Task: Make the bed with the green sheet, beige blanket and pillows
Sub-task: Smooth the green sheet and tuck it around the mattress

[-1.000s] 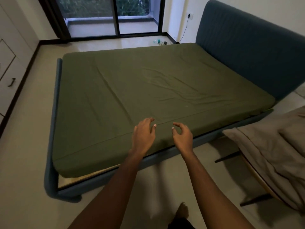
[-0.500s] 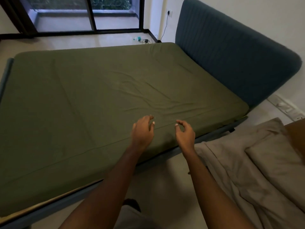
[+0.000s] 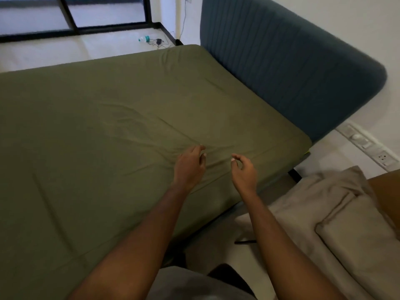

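Green sheet (image 3: 108,126) nearer; L hand (image 3: 189,167), R hand (image 3: 244,173) same.

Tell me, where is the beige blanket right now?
In the head view the beige blanket lies bunched at the lower right, just right of the right hand, beside the green sheet's near edge, not on it.

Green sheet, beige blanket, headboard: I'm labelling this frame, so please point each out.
green sheet (image 3: 97,126), head view, flat middle of its top.
beige blanket (image 3: 303,202), head view, rumpled fold nearest the bed.
headboard (image 3: 292,72), head view, ribbed front face.
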